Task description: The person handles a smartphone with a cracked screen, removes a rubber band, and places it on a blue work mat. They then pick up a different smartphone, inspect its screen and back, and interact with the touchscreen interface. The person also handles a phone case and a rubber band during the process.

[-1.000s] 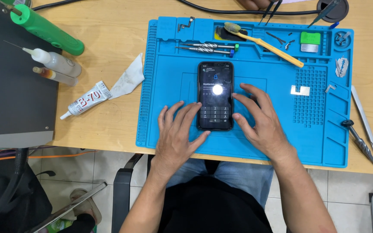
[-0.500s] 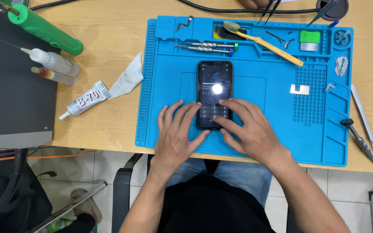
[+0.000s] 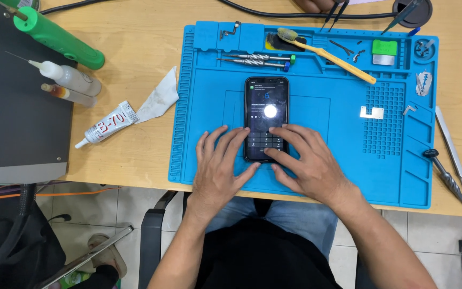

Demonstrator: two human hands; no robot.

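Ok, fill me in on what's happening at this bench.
A person seated at a wooden table has a black smartphone lying face up on a blue repair mat, its screen lit. The left hand rests flat beside the phone's lower left edge. The right hand lies over its lower end, fingertips on the screen. Screwdrivers and a yellow toothbrush sit in the mat's top trays; a glue tube lies to the left.

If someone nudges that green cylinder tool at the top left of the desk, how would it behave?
The green cylinder tool would probably roll, since its body looks round and it lies flat on the smooth wooden desk. It looks rigid, likely hard plastic, so it shouldn't flex. The thin tip at its upper end may bend if struck.
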